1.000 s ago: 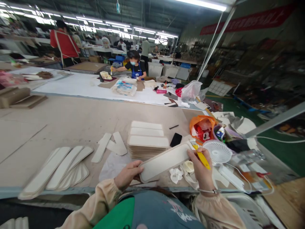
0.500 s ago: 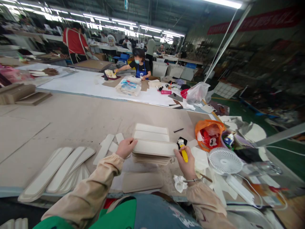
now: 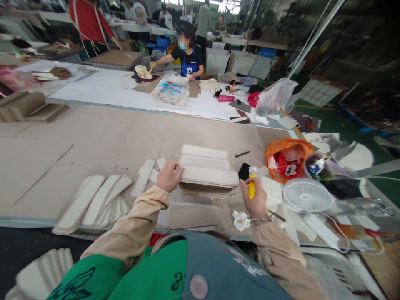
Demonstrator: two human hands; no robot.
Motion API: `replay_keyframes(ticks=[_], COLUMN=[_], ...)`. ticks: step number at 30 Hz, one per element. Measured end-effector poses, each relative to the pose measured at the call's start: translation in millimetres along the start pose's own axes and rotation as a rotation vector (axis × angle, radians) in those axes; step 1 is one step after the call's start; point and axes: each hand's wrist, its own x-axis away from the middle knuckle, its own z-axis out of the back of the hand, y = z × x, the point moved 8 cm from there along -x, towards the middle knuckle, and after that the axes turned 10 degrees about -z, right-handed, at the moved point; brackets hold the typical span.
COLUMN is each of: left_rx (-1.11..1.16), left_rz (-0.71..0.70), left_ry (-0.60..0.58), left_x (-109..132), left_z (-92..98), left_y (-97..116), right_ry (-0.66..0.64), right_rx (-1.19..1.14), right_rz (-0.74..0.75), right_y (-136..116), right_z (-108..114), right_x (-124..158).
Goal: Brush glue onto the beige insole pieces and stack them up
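A stack of long cream strips with rounded ends [image 3: 209, 175] lies on the table in front of me, two more pale strips [image 3: 204, 161] showing just behind its top piece. My left hand [image 3: 168, 177] is at the stack's left end, thumb and forefinger apart, fingertips at the top strip's edge. Just off the right end, my right hand [image 3: 254, 196] grips a yellow-handled brush [image 3: 251, 189] whose head is coated in white paste. A metal ring [image 3: 232, 192] shows at the stack's lower right corner. Below lies a flat beige piece [image 3: 193, 216].
Fanned strips [image 3: 93, 200] lie to the left. On the right are a crumpled white tissue [image 3: 241, 220], a black pad [image 3: 244, 171], an orange bag [image 3: 287, 146] and a white fan [image 3: 308, 195]. Across the table a co-worker in a blue apron [image 3: 189, 66] sits working.
My view has tilted downward. The top strip, earlier between both hands, now rests flat on the stack. My left fingers have loosened and my right hand has drawn slightly away, still with the brush.
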Motion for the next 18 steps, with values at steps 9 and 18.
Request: replay_keyframes(ticks=[9, 18], left_rx=[0.109, -0.134], left_rz=[0.05, -0.015], left_ry=[-0.071, -0.424], left_x=[141.6, 192.5], left_z=[-51.2, -130.3], left_y=[-58.5, -83.6], right_ry=[0.126, 0.178], right_rx=[-0.289, -0.433], right_rz=[-0.332, -0.606], right_y=[118.2, 209.7], right_z=[94.7, 140.0], right_x=[64.4, 102.2])
